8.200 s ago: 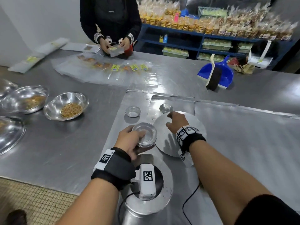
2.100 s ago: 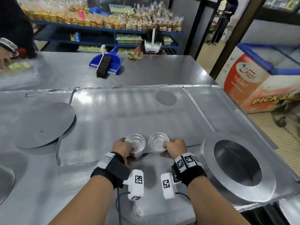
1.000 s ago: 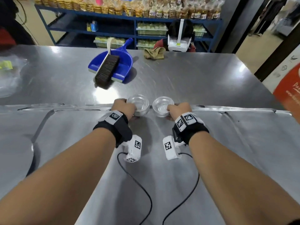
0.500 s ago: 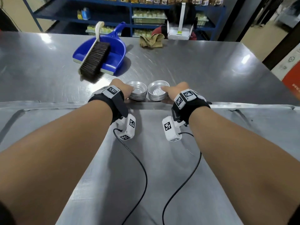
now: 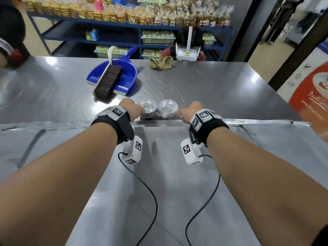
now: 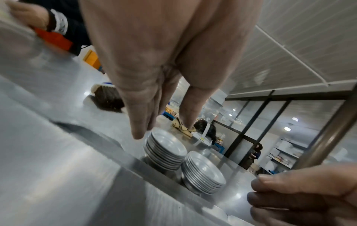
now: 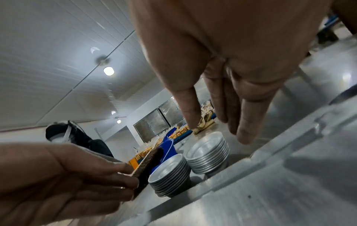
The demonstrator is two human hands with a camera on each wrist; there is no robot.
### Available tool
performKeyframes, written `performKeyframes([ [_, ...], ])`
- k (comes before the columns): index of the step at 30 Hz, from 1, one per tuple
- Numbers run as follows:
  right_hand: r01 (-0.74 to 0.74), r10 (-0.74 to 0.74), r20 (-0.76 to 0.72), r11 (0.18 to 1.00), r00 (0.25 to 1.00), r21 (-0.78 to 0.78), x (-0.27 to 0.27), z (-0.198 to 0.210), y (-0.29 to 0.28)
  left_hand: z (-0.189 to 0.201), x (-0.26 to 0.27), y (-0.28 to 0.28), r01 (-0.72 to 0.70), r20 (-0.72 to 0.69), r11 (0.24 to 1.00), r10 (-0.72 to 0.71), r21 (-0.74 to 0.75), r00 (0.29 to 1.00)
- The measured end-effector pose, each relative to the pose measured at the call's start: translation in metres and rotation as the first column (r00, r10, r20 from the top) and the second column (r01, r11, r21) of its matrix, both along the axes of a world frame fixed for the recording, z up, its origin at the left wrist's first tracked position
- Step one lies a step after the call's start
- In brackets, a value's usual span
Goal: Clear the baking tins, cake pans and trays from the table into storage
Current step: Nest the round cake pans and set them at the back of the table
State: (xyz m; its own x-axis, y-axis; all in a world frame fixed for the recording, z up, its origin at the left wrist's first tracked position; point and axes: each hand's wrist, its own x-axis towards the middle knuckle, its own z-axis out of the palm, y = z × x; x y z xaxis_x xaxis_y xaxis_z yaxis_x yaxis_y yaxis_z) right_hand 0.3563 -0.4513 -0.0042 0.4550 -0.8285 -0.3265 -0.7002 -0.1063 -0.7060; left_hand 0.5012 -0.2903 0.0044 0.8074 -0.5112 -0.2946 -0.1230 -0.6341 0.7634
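Observation:
Two stacks of small round metal tins stand side by side on the steel table, just past the raised edge of a metal sheet (image 5: 230, 121). My left hand (image 5: 134, 110) hovers at the left stack (image 5: 147, 110); its straight fingers (image 6: 139, 131) point down beside that left stack (image 6: 164, 151) and grip nothing. My right hand (image 5: 184, 112) is a little to the right of the right stack (image 5: 167, 108). Its straight fingers (image 7: 245, 134) hang above the right stack (image 7: 208, 151), apart from it. The left stack (image 7: 170, 172) stands free.
A blue dustpan (image 5: 124, 75) with a brush (image 5: 108, 80) lies just behind the stacks to the left. A crumpled cloth (image 5: 160, 63) and a white device (image 5: 187, 54) sit at the table's far edge. Stocked shelves stand behind; another person (image 5: 8, 32) works far left.
Both hands carried the tin stacks forward and set them down past the sheet's edge. Their fingers have now let go and straightened, and the right hand has drawn slightly away.

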Motion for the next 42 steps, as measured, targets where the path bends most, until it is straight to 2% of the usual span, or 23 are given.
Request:
performKeyframes([
  [4, -0.087, 0.083, -0.059, 0.994, 0.995, -0.063, -0.037, 0.038, 0.026, 0.039, -0.035, 0.021, 0.11, 0.005, 0.994, -0.11, 0.007, 0.994],
  [7, -0.157, 0.136, -0.18, 0.981, 0.974, -0.112, -0.074, 0.068, 0.05, 0.07, -0.069, 0.035, 0.223, -0.027, 0.974, -0.222, 0.036, 0.975],
  [9, -0.19, 0.145, -0.265, 0.97, 0.953, -0.152, -0.103, 0.09, 0.066, 0.091, -0.099, 0.044, 0.31, 0.033, 0.947, -0.314, 0.08, 0.949],
  [12, -0.249, 0.149, -0.39, 0.943, 0.909, -0.22, -0.158, 0.123, 0.094, 0.118, -0.153, 0.052, 0.463, 0.183, 0.86, -0.502, 0.217, 0.845],
  [15, -0.244, 0.103, -0.45, 0.932, 0.887, -0.268, -0.216, 0.143, 0.115, 0.136, -0.214, 0.057, 0.576, 0.261, 0.766, -0.64, 0.286, 0.723],
  [20, -0.183, 0.005, -0.544, 0.944, 0.839, -0.274, -0.324, 0.156, 0.141, 0.146, -0.325, 0.069, 0.691, 0.323, 0.635, -0.772, 0.345, 0.547],
  [23, -0.142, -0.041, -0.601, 0.957, 0.798, -0.254, -0.39, 0.154, 0.153, 0.138, -0.388, 0.082, 0.74, 0.326, 0.579, -0.812, 0.342, 0.485],
  [26, -0.101, -0.073, -0.637, 0.968, 0.767, -0.232, -0.456, 0.146, 0.168, 0.115, -0.442, 0.095, 0.768, 0.268, 0.543, -0.839, 0.34, 0.474],
  [32, -0.068, -0.054, -0.688, 0.987, 0.724, -0.149, -0.558, 0.128, 0.201, 0.081, -0.519, 0.121, 0.729, 0.175, 0.476, -0.875, 0.492, 0.452],
  [38, 0.079, -0.125, -0.571, 0.991, 0.811, -0.105, -0.615, 0.099, 0.225, 0.055, -0.541, 0.149, 0.587, 0.189, 0.573, -0.788, 0.571, 0.586],
  [42, 0.157, -0.191, -0.478, 0.981, 0.857, -0.11, -0.626, 0.087, 0.231, 0.055, -0.547, 0.159, 0.537, 0.173, 0.663, -0.698, 0.522, 0.694],
])
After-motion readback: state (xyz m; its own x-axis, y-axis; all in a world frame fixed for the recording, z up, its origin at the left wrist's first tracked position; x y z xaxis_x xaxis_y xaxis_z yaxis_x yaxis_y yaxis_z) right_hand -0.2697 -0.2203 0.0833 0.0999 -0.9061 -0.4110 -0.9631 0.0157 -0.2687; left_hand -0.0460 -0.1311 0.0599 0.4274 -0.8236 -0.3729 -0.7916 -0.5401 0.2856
